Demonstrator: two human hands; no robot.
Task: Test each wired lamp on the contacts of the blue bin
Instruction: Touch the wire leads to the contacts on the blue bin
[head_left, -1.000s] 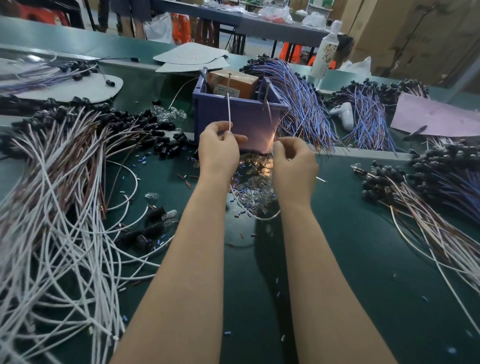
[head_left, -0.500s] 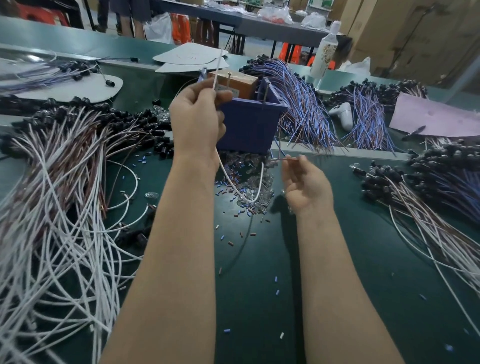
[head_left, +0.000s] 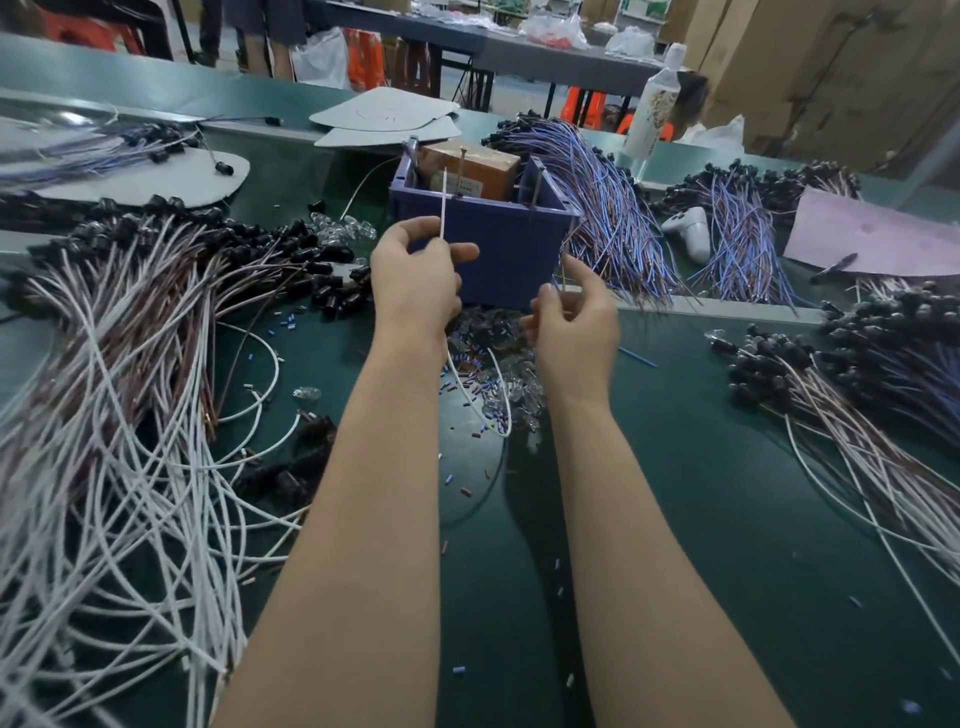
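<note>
Before the blue bin (head_left: 501, 244) at 12 o'clock, a white wire (head_left: 444, 205) is pinched upright by the left grip (head_left: 415, 283). A thin wire end (head_left: 563, 267) is pinched by the right grip (head_left: 576, 327).

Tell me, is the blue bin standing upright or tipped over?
Upright. The blue bin stands with its open top up; a brown box sits inside and metal pins stand at its rim.

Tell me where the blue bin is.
Head view, centre: the blue bin stands on the green table just beyond the left hand and right hand.
</note>
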